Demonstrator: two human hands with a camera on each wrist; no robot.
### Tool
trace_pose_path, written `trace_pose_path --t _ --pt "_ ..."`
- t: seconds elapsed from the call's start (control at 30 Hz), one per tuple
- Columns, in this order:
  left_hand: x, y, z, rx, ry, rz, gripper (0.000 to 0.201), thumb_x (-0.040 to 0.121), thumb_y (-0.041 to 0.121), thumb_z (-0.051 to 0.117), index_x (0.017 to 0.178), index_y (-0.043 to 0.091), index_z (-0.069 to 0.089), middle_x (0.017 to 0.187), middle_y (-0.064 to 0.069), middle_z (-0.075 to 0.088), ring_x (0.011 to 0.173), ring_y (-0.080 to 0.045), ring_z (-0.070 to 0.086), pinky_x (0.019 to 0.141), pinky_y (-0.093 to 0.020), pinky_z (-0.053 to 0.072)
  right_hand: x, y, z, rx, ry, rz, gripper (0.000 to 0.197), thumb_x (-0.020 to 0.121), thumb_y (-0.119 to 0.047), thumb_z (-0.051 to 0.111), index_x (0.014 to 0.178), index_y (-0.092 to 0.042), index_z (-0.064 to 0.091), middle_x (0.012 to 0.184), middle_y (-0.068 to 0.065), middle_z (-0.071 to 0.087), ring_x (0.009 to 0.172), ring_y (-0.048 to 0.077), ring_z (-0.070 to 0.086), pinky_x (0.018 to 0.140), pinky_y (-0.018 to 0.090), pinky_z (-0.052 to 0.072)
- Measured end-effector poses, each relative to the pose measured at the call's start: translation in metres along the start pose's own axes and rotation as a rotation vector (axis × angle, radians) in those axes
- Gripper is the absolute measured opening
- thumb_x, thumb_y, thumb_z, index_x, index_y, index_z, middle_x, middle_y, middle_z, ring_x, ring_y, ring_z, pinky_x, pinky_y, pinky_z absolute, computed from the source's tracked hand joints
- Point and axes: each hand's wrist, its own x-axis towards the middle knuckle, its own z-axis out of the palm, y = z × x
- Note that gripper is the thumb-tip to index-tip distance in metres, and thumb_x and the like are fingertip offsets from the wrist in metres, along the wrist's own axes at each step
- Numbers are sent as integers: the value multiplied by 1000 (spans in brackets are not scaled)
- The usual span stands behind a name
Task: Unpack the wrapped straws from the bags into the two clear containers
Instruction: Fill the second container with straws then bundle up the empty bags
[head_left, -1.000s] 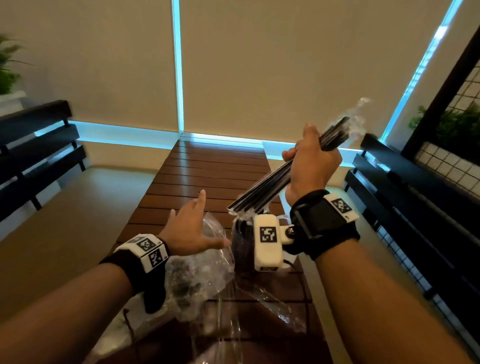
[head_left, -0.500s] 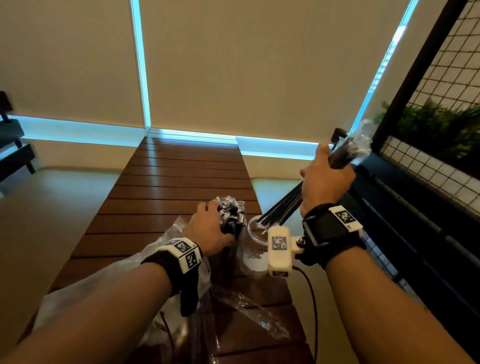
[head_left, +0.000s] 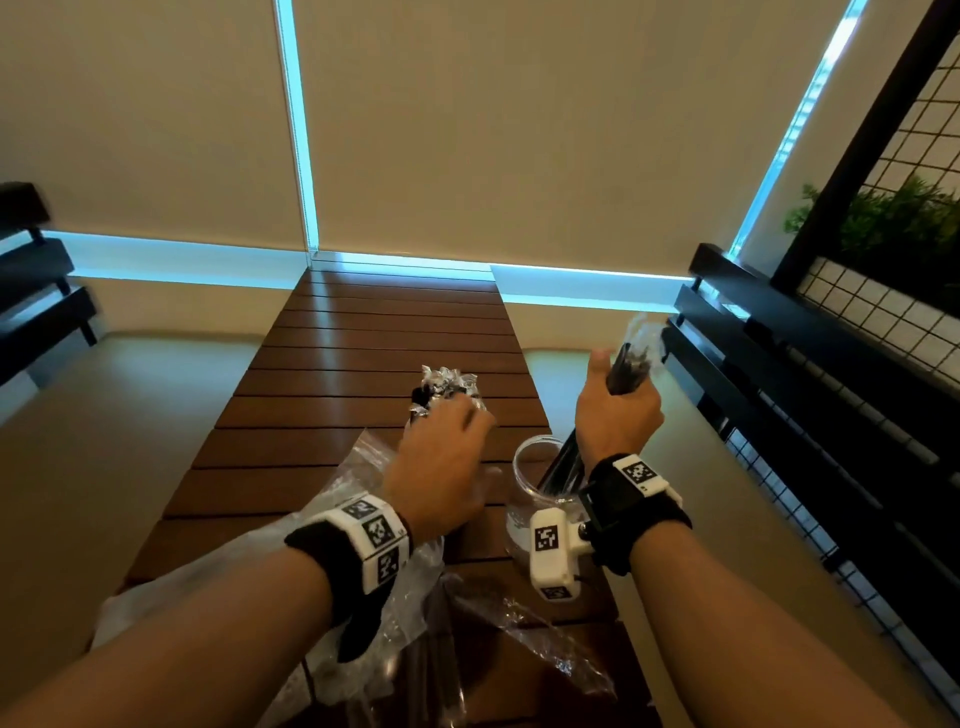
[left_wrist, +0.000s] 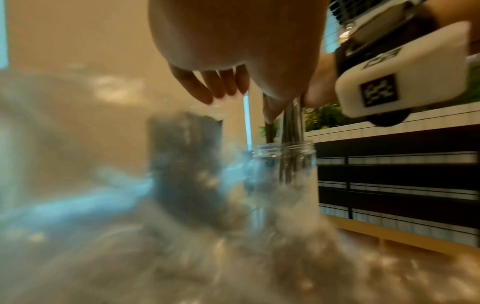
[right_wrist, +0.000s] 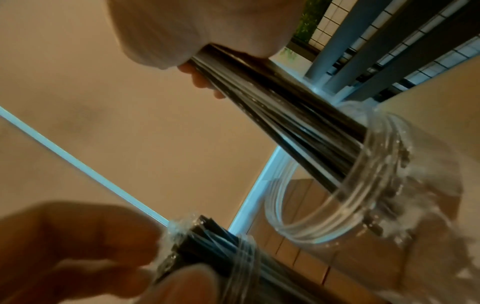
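Wrapped black straws (head_left: 626, 366) are gripped in a fisted right hand (head_left: 618, 410), lower ends inside the clear jar (head_left: 524, 467). Second jar's straws (head_left: 441, 387) are touched by left hand (head_left: 441, 467), grip unclear. No legible writing.

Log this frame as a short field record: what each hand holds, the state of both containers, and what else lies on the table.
right hand: grips a bundle of wrapped straws, lower ends inside the mouth of the empty-looking clear container
left hand: fingers curled on the straws standing in the other container
other container: packed with wrapped straws, their crinkled tips rising above the hand
bags: crumpled clear plastic on the near end of the table
table: brown wooden slats
left wrist view: heavily blurred
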Motion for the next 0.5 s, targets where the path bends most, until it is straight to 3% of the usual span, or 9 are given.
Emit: trace_pose_path --t 0.03,0.1,0.17,0.2,0.27,0.37,0.5 --pt "-2 10 1 11 -56 81 46 87 44 66 124 21 52 123 1 48 110 -18 50 83 -26 47 -3 5 -1 -12 -14 41 33 89 -48 64 100 -17 67 86 -1 66 96 27 67 94 41 53" --pt "-1 29 9 -6 -123 97 50 88 47 64 129 21 48 126 4 46 114 -16 48 79 -24 48 -10 11 -4 10 -25 128 37 84 -53 64 100 -20 65 93 4 70 90 27 70 91 44 55" --pt "3 39 19 -100 -221 -26 78 82 56 69 143 21 36 139 2 39 126 -19 42 86 -35 53 -15 16 -5 45 -43 194 58 73 -66 62 104 -17 64 99 8 71 90 28 72 88 47 57" --pt "5 40 24 -155 -298 -95 92 78 60 71 149 21 28 146 1 34 132 -21 39 93 -42 52 -17 19 -7 48 -71 203 59 69 -70 59 99 -19 63 99 8 72 91 28 71 89 47 56" --pt "7 39 29 -193 -477 -145 101 74 70 67 152 21 25 150 -2 34 134 -25 42 99 -50 49 -23 18 -12 18 -133 210 40 75 -66 61 81 -26 55 95 8 72 90 28 70 89 46 56" --pt "0 34 31 -168 -574 -79 73 77 70 60 133 25 47 127 -2 55 111 -23 58 91 -44 52 -33 18 -21 -9 -205 188 29 88 -50 64 75 -25 54 81 8 73 76 19 70 76 32 53" --pt "-13 24 24 -130 -551 -45 37 87 41 60 115 17 56 105 -4 57 100 -25 58 85 -39 52 -57 15 -26 23 -313 157 32 89 -43 66 84 -12 64 74 5 72 53 3 65 60 23 49"
